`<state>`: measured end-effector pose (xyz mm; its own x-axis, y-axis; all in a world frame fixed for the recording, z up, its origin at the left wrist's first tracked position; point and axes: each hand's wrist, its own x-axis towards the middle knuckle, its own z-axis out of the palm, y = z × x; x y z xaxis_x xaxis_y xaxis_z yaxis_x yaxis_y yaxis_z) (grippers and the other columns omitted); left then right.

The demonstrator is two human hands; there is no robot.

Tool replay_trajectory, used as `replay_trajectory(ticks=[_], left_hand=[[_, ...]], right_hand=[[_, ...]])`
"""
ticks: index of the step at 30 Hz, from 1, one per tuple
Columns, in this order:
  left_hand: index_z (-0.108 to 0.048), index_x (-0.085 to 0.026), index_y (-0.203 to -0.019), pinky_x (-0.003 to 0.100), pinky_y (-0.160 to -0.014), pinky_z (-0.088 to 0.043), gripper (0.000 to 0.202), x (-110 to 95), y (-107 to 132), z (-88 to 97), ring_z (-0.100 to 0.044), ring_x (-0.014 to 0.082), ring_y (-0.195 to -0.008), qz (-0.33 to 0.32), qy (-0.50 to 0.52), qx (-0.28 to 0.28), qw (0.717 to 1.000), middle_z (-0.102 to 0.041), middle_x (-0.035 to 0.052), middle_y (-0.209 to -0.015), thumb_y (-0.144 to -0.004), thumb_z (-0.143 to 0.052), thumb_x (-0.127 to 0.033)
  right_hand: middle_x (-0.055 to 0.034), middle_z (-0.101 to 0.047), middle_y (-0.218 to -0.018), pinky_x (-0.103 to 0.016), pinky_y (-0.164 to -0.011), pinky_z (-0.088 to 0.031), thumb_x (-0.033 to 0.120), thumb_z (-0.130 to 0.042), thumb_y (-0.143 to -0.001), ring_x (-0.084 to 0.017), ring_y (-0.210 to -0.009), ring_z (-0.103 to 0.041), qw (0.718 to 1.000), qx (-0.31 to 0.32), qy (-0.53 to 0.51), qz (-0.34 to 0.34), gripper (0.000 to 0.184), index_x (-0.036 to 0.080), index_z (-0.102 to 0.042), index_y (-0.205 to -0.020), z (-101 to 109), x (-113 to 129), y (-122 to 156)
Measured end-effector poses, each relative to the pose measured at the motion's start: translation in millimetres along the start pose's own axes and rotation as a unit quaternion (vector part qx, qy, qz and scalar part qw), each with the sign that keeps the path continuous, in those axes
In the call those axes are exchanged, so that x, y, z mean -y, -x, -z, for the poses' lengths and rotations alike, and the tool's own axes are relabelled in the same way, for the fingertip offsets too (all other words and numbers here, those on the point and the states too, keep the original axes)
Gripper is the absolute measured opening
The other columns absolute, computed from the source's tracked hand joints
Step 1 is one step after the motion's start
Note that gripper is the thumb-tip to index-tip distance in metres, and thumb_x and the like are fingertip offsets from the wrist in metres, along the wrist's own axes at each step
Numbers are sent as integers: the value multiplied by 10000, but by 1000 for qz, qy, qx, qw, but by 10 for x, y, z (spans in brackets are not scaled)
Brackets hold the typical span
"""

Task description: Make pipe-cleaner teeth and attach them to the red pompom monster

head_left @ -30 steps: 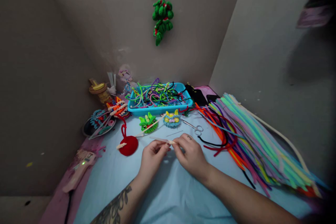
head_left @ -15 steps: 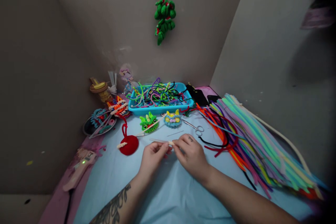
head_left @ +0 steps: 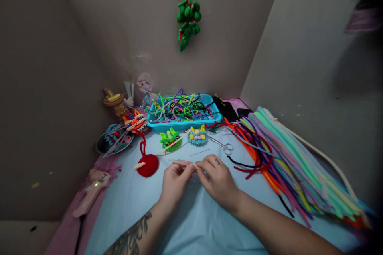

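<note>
Over the middle of the blue cloth, my left hand (head_left: 176, 179) and my right hand (head_left: 218, 177) meet fingertip to fingertip. Both are closed on a short cream pipe cleaner (head_left: 196, 166), mostly hidden by the fingers. A thin pale end (head_left: 172, 160) sticks out left past my left fingers; I cannot tell whether it is the same piece. Just beyond the hands lie a thin metal rod (head_left: 200, 152), a green dragon-like head (head_left: 170, 140) and a blue and yellow one (head_left: 197, 136). Left of my left hand rests a red round piece (head_left: 149, 166) with a cream twist on it.
Behind stands a blue tray (head_left: 185, 126) of pipe cleaner scraps. Scissors (head_left: 223, 146) lie beyond my right hand. A bundle of long pipe cleaners (head_left: 296, 163) covers the right side. At left are a metal bowl (head_left: 100, 148) and a pink glue gun (head_left: 92, 193). A green ornament (head_left: 188, 18) hangs above.
My fingers have shifted slightly on the cream pipe cleaner, covering more of its coiled part. The pale end to the left now shows shorter. Everything on the table stays put.
</note>
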<state>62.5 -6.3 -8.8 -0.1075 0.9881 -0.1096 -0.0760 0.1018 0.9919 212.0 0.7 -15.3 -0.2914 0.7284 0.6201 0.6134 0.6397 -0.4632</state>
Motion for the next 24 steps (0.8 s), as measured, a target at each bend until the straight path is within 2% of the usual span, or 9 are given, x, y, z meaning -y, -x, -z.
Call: replay_trajectory(ticks=[4,12,19,24], left_hand=[[-683,-126,-767,214,-527,-404,210,-13,0,16,-547,115,-563,-15,3,-1,1000,-671,25,-672,-697,-715,-321],[-677,-141,-789,241,-641,-459,172,-27,1,21,-600,144,-674,-29,15,22,999,-683,33,-739,-723,-680,-300],[-685,-134,-771,246,-630,-464,178,-16,-27,20,-601,149,-661,-31,3,23,999,-684,43,-740,-713,-688,-302],[-691,-146,-778,255,-672,-471,162,0,-38,29,-612,170,-746,-51,-14,13,999,-688,54,-813,-703,-698,-289]], right_hand=[[-68,-595,-844,-347,-725,-469,151,-506,-874,-213,-820,-547,999,18,-29,-11,148,182,-605,-978,13,-1,-10],[-72,-610,-871,-354,-749,-477,136,-480,-877,-212,-839,-564,997,38,-68,-15,170,180,-596,-993,44,9,-36],[-67,-617,-858,-347,-731,-476,150,-467,-888,-211,-826,-574,995,51,-86,-28,153,188,-589,-971,46,22,-35],[-66,-615,-850,-348,-736,-468,138,-470,-882,-213,-828,-572,995,49,-83,-35,143,189,-582,-954,26,1,-32]])
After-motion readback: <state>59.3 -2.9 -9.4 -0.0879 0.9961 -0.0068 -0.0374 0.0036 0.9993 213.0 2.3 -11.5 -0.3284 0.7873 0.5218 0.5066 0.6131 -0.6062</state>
